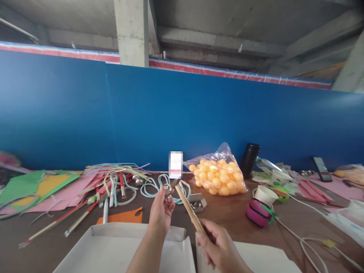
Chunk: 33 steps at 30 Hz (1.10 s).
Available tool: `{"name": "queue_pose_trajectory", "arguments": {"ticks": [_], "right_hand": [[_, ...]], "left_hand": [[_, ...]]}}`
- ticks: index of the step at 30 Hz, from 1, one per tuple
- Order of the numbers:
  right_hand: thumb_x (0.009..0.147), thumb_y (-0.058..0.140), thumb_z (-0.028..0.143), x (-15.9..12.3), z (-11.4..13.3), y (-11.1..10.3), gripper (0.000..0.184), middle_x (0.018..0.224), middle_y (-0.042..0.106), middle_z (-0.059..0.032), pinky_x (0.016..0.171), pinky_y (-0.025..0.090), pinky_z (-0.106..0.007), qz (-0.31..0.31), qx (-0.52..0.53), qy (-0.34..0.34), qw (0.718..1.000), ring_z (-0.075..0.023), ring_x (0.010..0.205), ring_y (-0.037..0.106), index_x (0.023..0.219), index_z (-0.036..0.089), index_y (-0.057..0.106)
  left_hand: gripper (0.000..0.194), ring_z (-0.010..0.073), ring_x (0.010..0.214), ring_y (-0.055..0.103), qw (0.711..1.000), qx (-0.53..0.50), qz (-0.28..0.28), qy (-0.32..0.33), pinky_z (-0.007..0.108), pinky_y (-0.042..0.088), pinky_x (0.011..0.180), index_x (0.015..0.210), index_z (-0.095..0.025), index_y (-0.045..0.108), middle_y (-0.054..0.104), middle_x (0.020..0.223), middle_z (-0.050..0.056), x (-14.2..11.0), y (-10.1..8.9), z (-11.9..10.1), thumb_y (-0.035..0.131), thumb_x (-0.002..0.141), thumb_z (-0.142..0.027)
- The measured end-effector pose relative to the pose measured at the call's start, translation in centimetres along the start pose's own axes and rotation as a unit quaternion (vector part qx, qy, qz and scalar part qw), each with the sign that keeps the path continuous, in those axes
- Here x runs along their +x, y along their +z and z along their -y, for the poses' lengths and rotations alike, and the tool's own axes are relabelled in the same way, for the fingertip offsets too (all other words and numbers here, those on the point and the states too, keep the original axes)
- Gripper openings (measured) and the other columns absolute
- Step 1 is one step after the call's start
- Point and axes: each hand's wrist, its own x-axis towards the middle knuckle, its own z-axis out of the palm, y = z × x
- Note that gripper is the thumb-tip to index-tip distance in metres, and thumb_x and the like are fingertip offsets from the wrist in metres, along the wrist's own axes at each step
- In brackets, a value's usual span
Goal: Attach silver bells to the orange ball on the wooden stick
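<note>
Between the thumb and fingers of my left hand [161, 213] is a shiny silver metal ball [167, 189]. My right hand [218, 242] grips the lower end of a flat, light wooden stick [190, 208], which slants up and left until its tip is close to the ball. Whether the tip touches the ball I cannot tell. A small dark piece near the tip is too blurred to name. Just behind the stick stands a small open box [199, 204] of small metal pieces. Loops of pale blue cord [148, 191] lie behind my left hand.
An open white box lid [119, 246] lies in front. Pipe-like strips and brushes [82, 216] crowd the left, beside coloured paper [22, 185]. Toward the back are a bag of orange balls [217, 176] and a black cylinder [250, 161]. A paper cup [265, 195] and white cables [287, 229] are right.
</note>
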Motion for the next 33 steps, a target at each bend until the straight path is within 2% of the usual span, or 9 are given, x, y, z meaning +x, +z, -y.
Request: {"name": "queue_pose_trajectory", "arguments": {"ticks": [6,13,20,25,30,33], "right_hand": [[0.080,0.051,0.054,0.09,-0.13,0.09,0.052,0.066,0.053,0.0015,0.032,0.032,-0.016,0.015,-0.010,-0.004,1.000,-0.0046,0.036,0.042,0.112,0.014,0.058],[0.079,0.052,0.055,0.07,-0.13,0.26,0.051,0.065,0.054,0.0013,0.032,0.030,-0.016,-0.006,0.008,-0.006,1.000,-0.0041,0.035,0.040,0.109,0.014,0.058],[0.079,0.053,0.056,0.09,-0.29,-0.07,0.057,0.067,0.055,0.0003,0.031,0.029,-0.016,-0.033,0.077,-0.006,0.996,-0.0035,0.034,0.038,0.116,0.013,0.054],[0.077,0.055,0.057,0.20,-0.70,0.13,0.059,0.068,0.055,-0.0001,0.030,0.027,-0.016,-0.011,0.089,0.002,0.996,-0.0030,0.033,0.038,0.116,0.013,0.054],[0.078,0.054,0.056,0.13,-0.41,0.30,0.054,0.067,0.056,0.0002,0.030,0.028,-0.015,0.015,0.047,0.010,0.999,-0.0030,0.033,0.039,0.111,0.013,0.057],[0.078,0.053,0.056,0.08,-0.30,0.21,0.054,0.068,0.056,0.0002,0.031,0.029,-0.015,0.008,0.055,0.004,0.998,-0.0033,0.034,0.040,0.113,0.014,0.056]], "left_hand": [[0.025,0.0053,0.050,0.055,1.000,-0.006,0.004,0.000,0.017,0.048,0.046,0.086,-0.015,0.059,0.058,0.069,-0.001,-0.12,0.06,-0.02,0.069,0.073,-0.034],[0.024,0.0055,0.051,0.055,1.000,0.003,-0.001,-0.002,0.017,0.048,0.046,0.087,-0.015,0.059,0.062,0.076,0.003,-0.41,0.33,-0.13,0.068,0.074,-0.033],[0.026,0.0047,0.053,0.055,0.999,0.002,0.035,-0.007,0.017,0.048,0.047,0.093,-0.015,0.060,0.066,0.090,0.008,-0.37,0.07,-0.20,0.064,0.078,-0.036],[0.025,0.0047,0.052,0.055,0.999,0.006,0.039,-0.012,0.017,0.048,0.046,0.092,-0.015,0.060,0.066,0.086,0.007,-0.54,0.22,-0.15,0.064,0.078,-0.035],[0.023,0.0050,0.050,0.055,0.999,-0.007,0.037,-0.009,0.016,0.048,0.046,0.088,-0.015,0.059,0.062,0.072,0.001,-0.38,0.16,-0.06,0.064,0.077,-0.034],[0.022,0.0049,0.051,0.055,0.999,-0.002,0.040,-0.009,0.017,0.049,0.046,0.090,-0.015,0.060,0.064,0.076,0.002,-0.21,-0.02,0.00,0.063,0.078,-0.034]]}}
